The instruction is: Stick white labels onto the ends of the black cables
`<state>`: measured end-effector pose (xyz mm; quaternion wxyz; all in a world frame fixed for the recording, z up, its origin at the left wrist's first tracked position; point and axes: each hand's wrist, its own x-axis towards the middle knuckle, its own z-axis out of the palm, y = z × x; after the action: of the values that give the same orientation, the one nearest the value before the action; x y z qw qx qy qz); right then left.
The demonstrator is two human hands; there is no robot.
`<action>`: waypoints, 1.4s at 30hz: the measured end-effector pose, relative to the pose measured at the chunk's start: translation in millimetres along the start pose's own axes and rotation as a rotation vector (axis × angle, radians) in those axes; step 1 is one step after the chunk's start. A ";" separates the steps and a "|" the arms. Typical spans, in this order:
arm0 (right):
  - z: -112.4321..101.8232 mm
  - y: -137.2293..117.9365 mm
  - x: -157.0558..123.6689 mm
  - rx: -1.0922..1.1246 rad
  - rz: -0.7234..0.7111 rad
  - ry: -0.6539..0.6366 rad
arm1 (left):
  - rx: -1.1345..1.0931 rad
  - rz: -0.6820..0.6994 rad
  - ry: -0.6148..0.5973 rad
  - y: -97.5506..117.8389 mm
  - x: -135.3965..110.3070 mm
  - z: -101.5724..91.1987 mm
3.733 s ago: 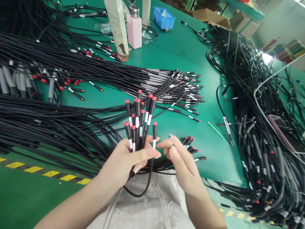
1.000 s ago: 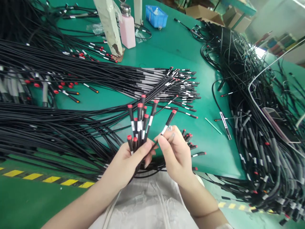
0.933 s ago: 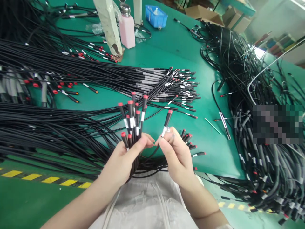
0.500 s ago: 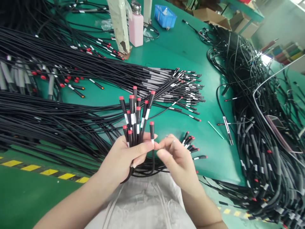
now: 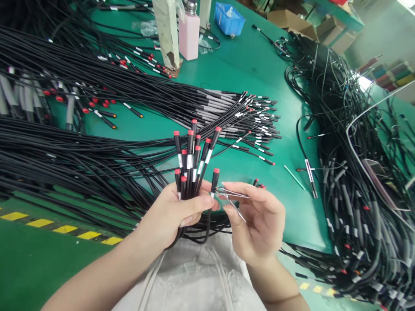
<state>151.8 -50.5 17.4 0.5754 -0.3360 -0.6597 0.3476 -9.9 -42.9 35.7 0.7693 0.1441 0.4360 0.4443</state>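
My left hand [image 5: 181,209] is closed around a bunch of black cables [image 5: 190,166] whose ends stand upright with red caps and white labels. One cable end [image 5: 214,181] sits apart from the bunch, pinched near its white label between thumb and finger. My right hand [image 5: 259,220] grips a metal nail clipper [image 5: 231,198], its lever swung out, between thumb and fingers. The clipper's jaws are at that single cable end, just above the left thumb tip; whether they touch it I cannot tell. The lower lengths of the held cables loop beneath both hands, over my lap.
Long bundles of black cables [image 5: 129,93] cover the green table [image 5: 253,65] on the left. Another cable heap [image 5: 340,129] lies along the right, with a phone [image 5: 382,183] on it. A pink bottle [image 5: 189,36], a post [image 5: 166,34] and a blue basket [image 5: 229,19] stand at the back.
The nail clipper now shows in my right hand, with the fingers spread around it; before, those fingers were bunched by the cable label. The held cable ends shifted slightly right in view.
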 end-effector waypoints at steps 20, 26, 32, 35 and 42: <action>0.8 -0.7 3.1 -0.107 -0.037 0.081 | 0.109 0.026 -0.037 2.5 -1.0 0.3; 2.1 4.2 -0.7 -0.050 -0.046 0.050 | 0.095 0.025 -0.091 4.6 -1.1 -0.9; 0.5 6.3 -3.4 -0.086 -0.029 0.007 | 0.133 0.010 -0.087 5.2 -1.4 1.7; 0.3 7.0 -3.8 -0.113 -0.032 0.002 | 0.146 0.006 -0.096 5.4 -1.4 1.9; -2.4 6.4 -5.2 -0.161 -0.036 -0.007 | 0.112 0.017 -0.144 3.0 -0.7 -1.6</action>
<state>155.0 -51.2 9.5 0.5506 -0.3679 -0.6933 0.2843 -13.0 -42.1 37.0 0.7856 0.2222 0.4022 0.4143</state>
